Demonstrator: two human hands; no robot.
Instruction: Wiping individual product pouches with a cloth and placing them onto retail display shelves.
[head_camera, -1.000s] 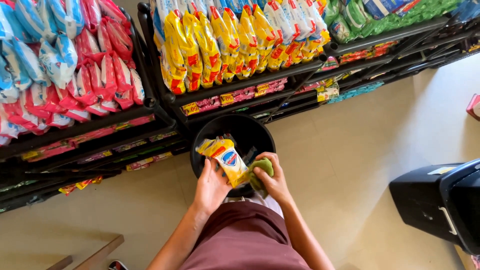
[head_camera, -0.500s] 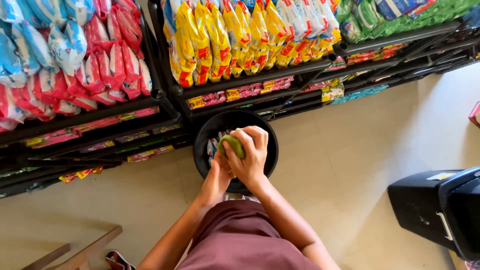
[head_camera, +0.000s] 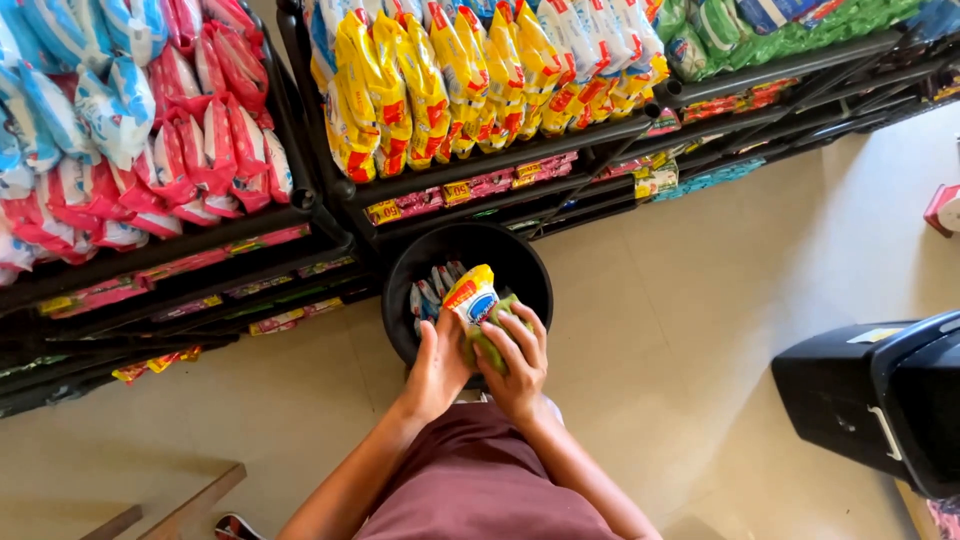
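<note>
Shop floor (head_camera: 720, 300), shelves (head_camera: 500, 165) of snack bags behind | black bucket (head_camera: 410, 275) half hidden by both hands | left hand (head_camera: 440, 365) and right hand (head_camera: 515, 360) closed on yellow packet (head_camera: 470, 295); green packet (head_camera: 490, 340) mostly covered | black bin (head_camera: 880, 400) cut off.

yellow snack packet (head_camera: 471, 295), upright, above black bucket (head_camera: 520, 262)

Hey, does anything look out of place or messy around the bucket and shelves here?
Nothing is spilled or damaged. Both hands, left hand and right hand, hold a yellow snack packet over the black bucket, which has more packets inside. The only oddity is a few small packets lying loose on the lowest shelf at left.
</note>
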